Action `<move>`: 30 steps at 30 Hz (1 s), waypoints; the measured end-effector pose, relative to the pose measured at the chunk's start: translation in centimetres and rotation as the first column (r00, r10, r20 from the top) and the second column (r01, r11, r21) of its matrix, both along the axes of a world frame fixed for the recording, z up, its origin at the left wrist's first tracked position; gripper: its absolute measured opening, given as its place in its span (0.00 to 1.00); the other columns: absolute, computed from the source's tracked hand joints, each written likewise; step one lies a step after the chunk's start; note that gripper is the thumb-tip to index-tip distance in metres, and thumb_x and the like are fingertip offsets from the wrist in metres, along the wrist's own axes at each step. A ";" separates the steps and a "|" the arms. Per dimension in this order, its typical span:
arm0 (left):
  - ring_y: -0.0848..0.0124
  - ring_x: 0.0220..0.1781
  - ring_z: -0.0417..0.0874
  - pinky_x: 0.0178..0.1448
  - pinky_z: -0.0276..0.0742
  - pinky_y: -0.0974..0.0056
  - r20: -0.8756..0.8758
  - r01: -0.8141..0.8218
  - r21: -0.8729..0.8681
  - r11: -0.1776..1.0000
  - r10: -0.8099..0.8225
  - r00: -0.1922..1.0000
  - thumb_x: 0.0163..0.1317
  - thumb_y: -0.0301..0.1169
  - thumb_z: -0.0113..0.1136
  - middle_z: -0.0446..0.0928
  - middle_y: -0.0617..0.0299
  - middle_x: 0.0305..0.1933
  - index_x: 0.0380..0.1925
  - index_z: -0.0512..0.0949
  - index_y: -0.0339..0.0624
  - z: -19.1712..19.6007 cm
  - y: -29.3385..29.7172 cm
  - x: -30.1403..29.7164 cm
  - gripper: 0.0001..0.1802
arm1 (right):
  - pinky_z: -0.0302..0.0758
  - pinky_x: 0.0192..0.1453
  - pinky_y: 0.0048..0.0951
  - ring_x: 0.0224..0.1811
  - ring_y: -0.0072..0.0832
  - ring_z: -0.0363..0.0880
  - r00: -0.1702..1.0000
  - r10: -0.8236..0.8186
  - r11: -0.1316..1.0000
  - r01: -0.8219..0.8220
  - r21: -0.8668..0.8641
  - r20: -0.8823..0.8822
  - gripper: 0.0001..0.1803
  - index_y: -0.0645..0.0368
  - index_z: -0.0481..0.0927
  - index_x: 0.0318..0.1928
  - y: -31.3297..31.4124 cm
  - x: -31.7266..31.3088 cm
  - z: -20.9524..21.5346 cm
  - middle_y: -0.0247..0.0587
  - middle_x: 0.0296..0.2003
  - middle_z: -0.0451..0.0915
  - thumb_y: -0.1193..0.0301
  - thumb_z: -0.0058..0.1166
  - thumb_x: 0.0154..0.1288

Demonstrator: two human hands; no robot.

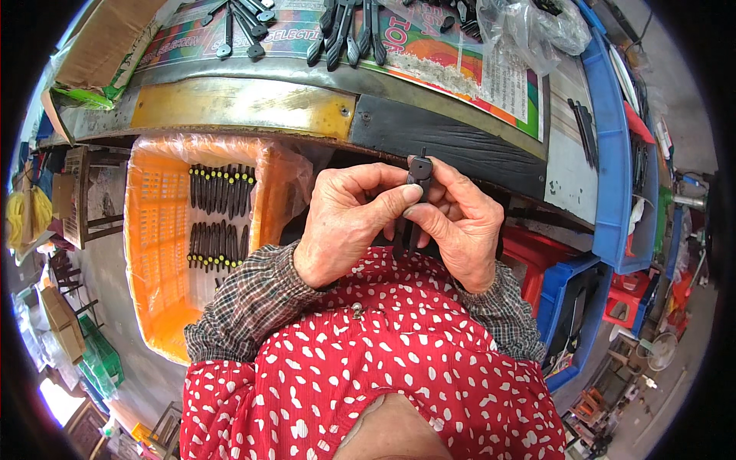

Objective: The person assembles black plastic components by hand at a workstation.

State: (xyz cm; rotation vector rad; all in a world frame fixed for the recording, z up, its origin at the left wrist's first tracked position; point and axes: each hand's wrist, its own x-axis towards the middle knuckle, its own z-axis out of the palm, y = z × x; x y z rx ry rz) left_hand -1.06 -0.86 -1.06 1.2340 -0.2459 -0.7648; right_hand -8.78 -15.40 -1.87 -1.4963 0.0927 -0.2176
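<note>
Black two-legged piece (421, 172) at centre of frame, pinched in both hands.
Left hand (345, 218) and right hand (462, 222) each grip it between thumb and fingers, near its squared upper end; piece roughly upright, thin stub at top, lower part partly hidden by fingers. Just left of centre: orange basket (156, 253) with clear plastic lining, containing an upper row of dark pieces (222, 192) and a lower row of dark pieces (217, 244), both with yellow-green dots. Above the hands: surface (566, 184); on it, loose black parts (349, 32) at top centre, clear plastic bag (529, 34) at upper right, two thin black strips (585, 132) beside a long blue bin (611, 165).
</note>
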 end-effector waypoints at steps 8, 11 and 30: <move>0.80 0.24 0.76 0.27 0.73 0.75 -0.045 0.026 -0.065 0.998 -0.029 0.999 0.60 0.24 0.60 0.79 0.61 0.29 0.37 0.79 0.32 0.0 0.0 0.2 0.07 | 0.74 0.27 0.14 0.29 0.19 0.78 0.999 0.009 1.000 -0.010 0.023 0.053 0.26 0.66 0.69 0.59 0.0 0.4 0.5 0.39 0.35 0.79 0.76 0.58 0.60; 0.80 0.24 0.76 0.27 0.73 0.76 0.006 0.046 -0.049 0.998 -0.046 0.999 0.60 0.23 0.60 0.79 0.62 0.29 0.37 0.79 0.32 0.0 0.1 0.4 0.07 | 0.73 0.28 0.15 0.28 0.17 0.76 1.000 0.005 0.994 -0.005 -0.111 -0.001 0.21 0.66 0.74 0.54 -1.2 0.7 0.9 0.36 0.32 0.78 0.73 0.59 0.60; 0.77 0.28 0.74 0.32 0.71 0.74 0.056 0.176 -0.211 0.962 -0.168 0.984 0.65 0.27 0.54 0.75 0.60 0.32 0.40 0.70 0.35 0.2 -0.3 0.0 0.08 | 0.62 0.20 0.12 0.20 0.07 0.66 1.000 0.015 1.000 -0.014 0.015 -0.023 0.06 0.65 0.74 0.35 -1.3 1.5 3.4 0.31 0.24 0.77 0.76 0.57 0.63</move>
